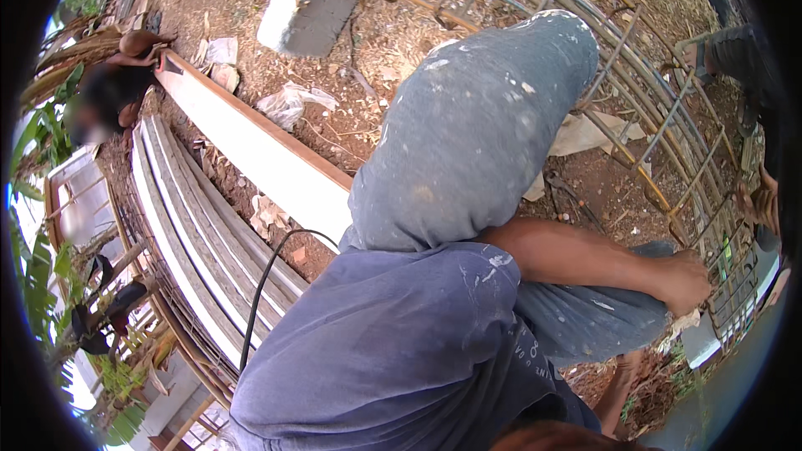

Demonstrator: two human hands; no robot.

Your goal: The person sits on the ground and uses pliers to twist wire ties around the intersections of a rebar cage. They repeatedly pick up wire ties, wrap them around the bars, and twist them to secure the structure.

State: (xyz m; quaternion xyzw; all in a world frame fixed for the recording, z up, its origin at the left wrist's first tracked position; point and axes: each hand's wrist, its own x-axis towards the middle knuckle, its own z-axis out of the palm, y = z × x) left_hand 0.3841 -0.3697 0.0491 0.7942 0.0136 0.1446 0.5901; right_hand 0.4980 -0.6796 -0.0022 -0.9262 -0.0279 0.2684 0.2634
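Observation:
My left forearm reaches across to the right, and my left hand (683, 282) is closed beside the knee of my paint-flecked grey-blue trousers (468, 134). Whatever its fingers hold is hidden. Just beyond it stands a cage of tied steel bars (660, 134); whether the hand touches it I cannot tell. Below the knee, my right hand (631, 361) shows only in part, its fingers hidden behind the leg. A long white board with a brown edge (251, 154) runs from the far left to my hip.
At the far left, a person (117, 92) crouches at the board's end. Long white-edged boards (196, 217) lie alongside, with a black cable (267, 271) over them. Another person's hand (758, 199) is beyond the bars. Plastic sheeting (292, 103) and a whitish slab (313, 12) lie on soil.

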